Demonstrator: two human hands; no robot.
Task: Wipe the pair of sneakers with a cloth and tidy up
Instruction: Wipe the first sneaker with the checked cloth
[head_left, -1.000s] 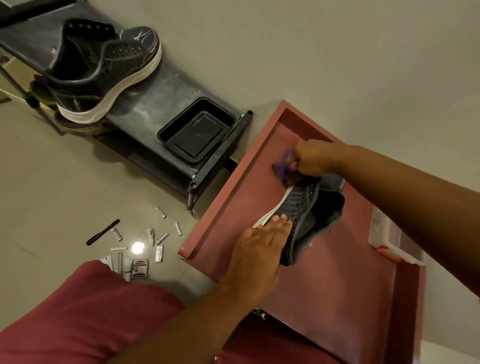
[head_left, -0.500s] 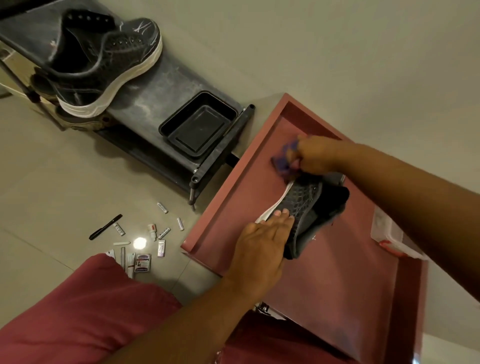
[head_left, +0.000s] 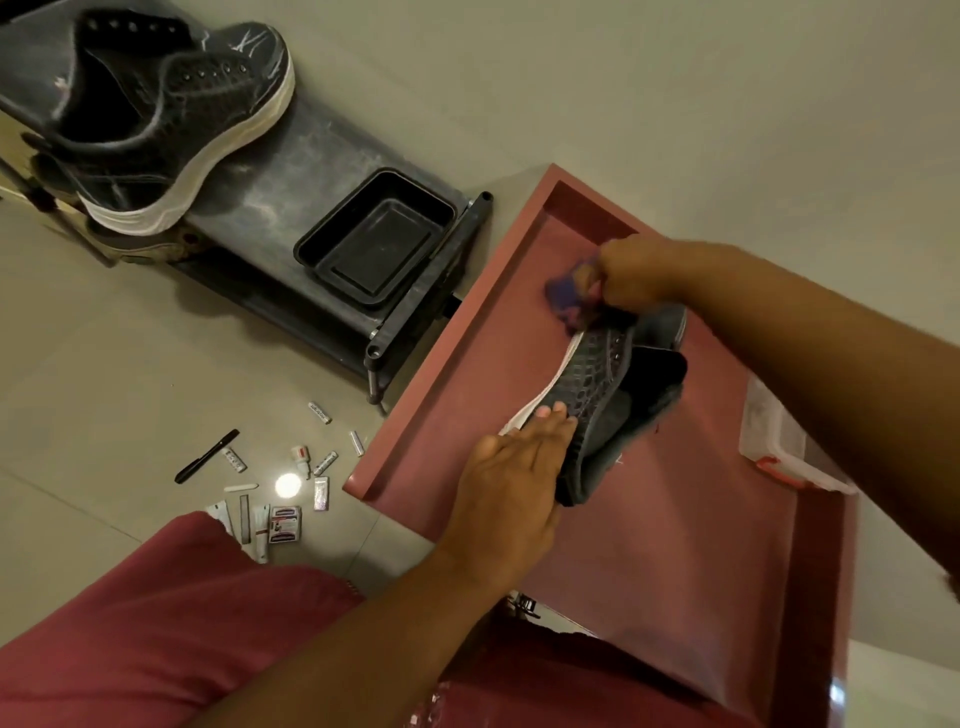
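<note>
**Bracing and wiping: one sneaker cleaned at its toe, the other waiting on the rack**

Nearest the viewer, the left hand (head_left: 511, 483) lies flat, fingers extended and closed on nothing, pressing the heel end of the dark sneaker (head_left: 605, 384) against the floor of the red tray (head_left: 441, 384); the press appears meant to keep the shoe from sliding under the rubbing. The sneaker lies on its side, so the white sole edge faces the tray's left wall and the toe is exposed to the cloth. Its upper is a dark perforated mesh, its collar soft and slumped. Beyond it, the right hand (head_left: 631, 275) is clenched around a bunched purple cloth (head_left: 566, 293), held to the toe where upper meets sole. A clear plastic bag (head_left: 779, 447) rests against the tray's right wall. On the tiled floor to the left lie scattered small items (head_left: 280, 483), probably left for the tidying stage. Farther off, a dusty black rack (head_left: 291, 171) carries a rectangular black tub (head_left: 376, 239) and the second sneaker (head_left: 171, 124), upright, thick white sole, scuffed.
</note>
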